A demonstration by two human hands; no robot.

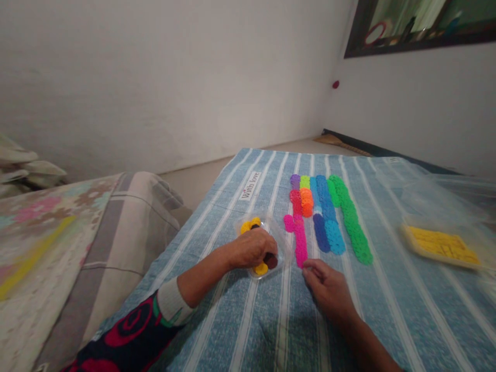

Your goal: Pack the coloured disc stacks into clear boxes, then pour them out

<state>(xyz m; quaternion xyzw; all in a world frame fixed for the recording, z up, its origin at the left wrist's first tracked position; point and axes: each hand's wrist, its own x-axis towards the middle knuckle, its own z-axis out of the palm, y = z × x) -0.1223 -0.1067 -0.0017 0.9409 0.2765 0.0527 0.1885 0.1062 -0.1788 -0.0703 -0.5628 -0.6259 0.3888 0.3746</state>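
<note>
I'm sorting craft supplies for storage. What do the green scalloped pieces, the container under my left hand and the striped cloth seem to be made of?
Green pieces: matte, evenly coloured; perhaps foam, felt or plastic, too blurred to settle.
Container: probably thin, glossy clear plastic, since the cloth shows through.
Striped cloth: woven-looking fabric, matte, with flecked blue and soft creases; fibre unclear.

The left sleeve [145,338], between seven and eight o'clock in the view, is dark navy with large crimson motifs [116,338] — rounded, one swirled like a rose. Green accents [156,308] sit beside the cuff [173,303], a plain pale-grey band that ends partway up the forearm. The left hand [253,248] and right hand [327,287] are bare — so is the right forearm [364,336], towards five o'clock, out to the frame's lower edge.
</note>
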